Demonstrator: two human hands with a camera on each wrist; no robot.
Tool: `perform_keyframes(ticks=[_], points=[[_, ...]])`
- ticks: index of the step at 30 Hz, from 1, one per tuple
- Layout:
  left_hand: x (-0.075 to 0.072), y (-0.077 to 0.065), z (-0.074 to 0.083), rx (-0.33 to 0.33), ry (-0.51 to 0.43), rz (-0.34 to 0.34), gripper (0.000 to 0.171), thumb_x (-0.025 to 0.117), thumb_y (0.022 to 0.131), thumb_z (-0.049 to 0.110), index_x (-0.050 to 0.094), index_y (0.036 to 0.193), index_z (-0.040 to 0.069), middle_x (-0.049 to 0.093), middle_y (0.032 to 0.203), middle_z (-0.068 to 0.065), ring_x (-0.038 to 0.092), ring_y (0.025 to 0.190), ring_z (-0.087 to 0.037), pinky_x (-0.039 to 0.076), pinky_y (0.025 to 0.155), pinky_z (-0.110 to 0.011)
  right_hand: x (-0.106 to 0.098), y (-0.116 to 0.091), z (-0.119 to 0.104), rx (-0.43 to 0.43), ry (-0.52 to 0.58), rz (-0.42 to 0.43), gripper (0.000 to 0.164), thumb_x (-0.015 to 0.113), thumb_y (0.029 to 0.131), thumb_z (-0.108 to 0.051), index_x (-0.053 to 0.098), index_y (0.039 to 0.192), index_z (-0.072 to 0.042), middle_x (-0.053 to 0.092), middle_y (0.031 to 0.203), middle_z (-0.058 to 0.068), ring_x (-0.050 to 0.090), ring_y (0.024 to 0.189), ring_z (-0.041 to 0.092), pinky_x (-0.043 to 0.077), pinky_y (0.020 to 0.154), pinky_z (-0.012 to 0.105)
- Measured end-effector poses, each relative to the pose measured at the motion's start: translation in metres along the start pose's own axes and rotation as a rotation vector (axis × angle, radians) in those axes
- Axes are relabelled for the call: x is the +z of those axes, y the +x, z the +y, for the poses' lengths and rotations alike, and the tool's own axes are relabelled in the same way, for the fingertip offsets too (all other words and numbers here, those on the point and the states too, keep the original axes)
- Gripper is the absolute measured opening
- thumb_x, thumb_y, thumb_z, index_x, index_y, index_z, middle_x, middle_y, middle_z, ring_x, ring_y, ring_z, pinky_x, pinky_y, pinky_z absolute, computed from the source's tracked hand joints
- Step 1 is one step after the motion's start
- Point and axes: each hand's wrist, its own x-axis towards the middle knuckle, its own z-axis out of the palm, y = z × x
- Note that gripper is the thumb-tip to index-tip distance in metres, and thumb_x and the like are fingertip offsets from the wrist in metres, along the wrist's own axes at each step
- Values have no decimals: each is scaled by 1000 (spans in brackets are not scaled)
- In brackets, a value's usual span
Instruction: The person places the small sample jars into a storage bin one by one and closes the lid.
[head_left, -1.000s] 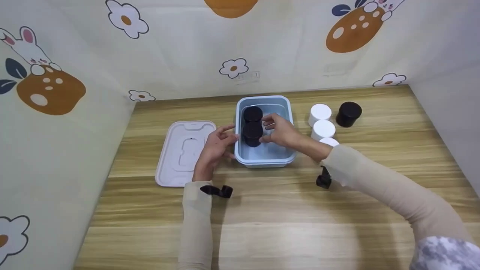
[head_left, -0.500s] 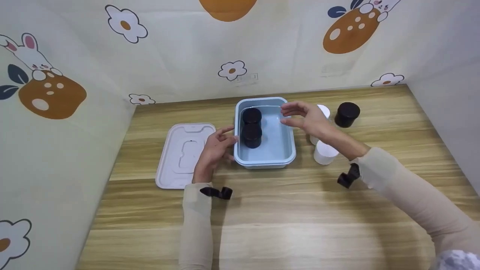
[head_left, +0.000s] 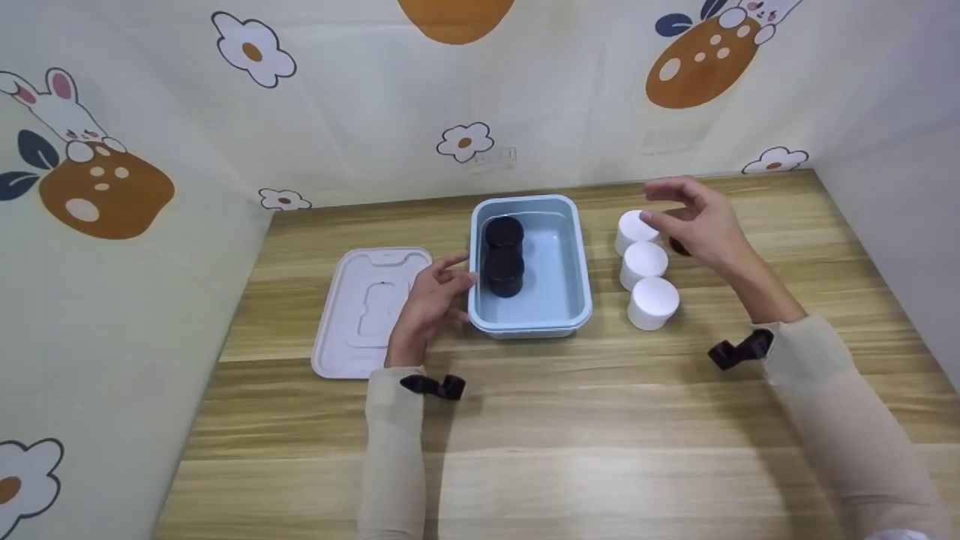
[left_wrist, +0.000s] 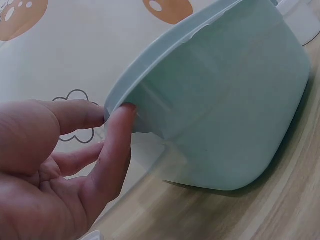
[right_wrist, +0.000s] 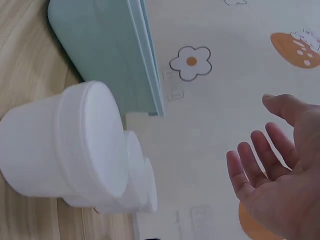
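Note:
In the head view my left hand (head_left: 431,300) touches the left rim of the light-blue plastic box (head_left: 566,315); the left wrist view has its fingertips against the outside of the rim. Two black lidded jars, a far one (head_left: 504,231) and a near one (head_left: 505,268), stand inside along the left wall. My right hand (head_left: 701,221) is in the air, fingers apart and holding nothing. Beneath it another black jar (head_left: 679,247) is mostly hidden. Just left of that hand are three white lidded jars: far (head_left: 634,234), middle (head_left: 643,264) and near (head_left: 652,303).
A pale lid (head_left: 352,315) lies flat on the wooden table (head_left: 540,435), left of the box and partly behind my left hand. The patterned wall covering (head_left: 360,120) rises along the table's back edge, with further wall at both sides.
My right hand has left the black jars in the box and moved right, past the white jars, to above the black jar outside. My left hand stays at the rim.

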Motion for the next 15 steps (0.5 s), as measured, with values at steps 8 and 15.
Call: perform_keyframes(ticks=[8,15], points=[[0,-1,1,-22,16,7,49,67,95,14,53,142,15,67,118,-12,67,76,-16,51,44,-29,-18,-9,25,17,129,178,41,74,88,-4,61,127,1,68,113,-12,66,100,5,54,87,11],[0,-2,2,-17,16,7,50,67,95,15,53,143,15,67,119,-13,67,76,-17,52,44,-28,-29,-10,45,61,3,334,45,75,89,-9,61,131,-3,65,117,-11,56,116,3,50,94,15]])
